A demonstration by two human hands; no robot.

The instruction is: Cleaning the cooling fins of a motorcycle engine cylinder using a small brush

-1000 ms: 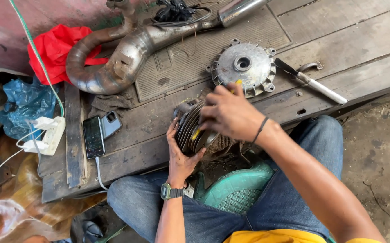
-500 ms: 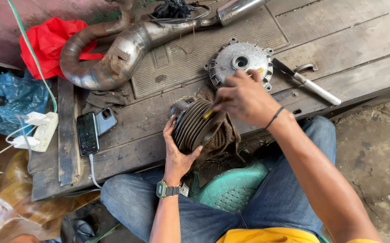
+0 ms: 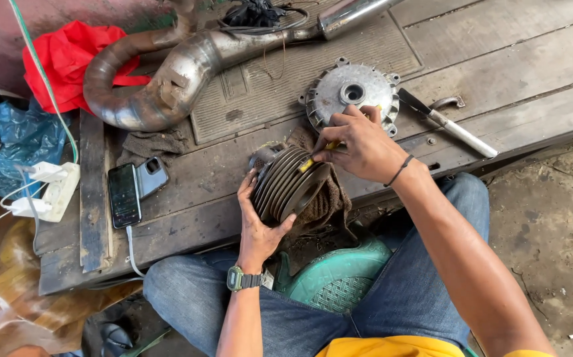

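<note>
Finned cylinder (image 3: 289,185) cupped in left hand (image 3: 260,221) grip, right hand (image 3: 359,142) pinching yellow tool (image 3: 316,158) against it

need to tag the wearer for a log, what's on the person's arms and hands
Both forearms are bare, with no sleeves or gloves. The left hand has a wristwatch with a green case and dark strap. The right hand has a thin dark band round the wrist.

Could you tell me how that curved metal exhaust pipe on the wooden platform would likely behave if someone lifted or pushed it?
The exhaust pipe looks like thick, stained steel, so it is probably rigid and fairly heavy. Its rounded body could rock when pushed, though the bend should stop it rolling far. The long silver end would likely make it tip if it were lifted by the bulge alone.
</note>
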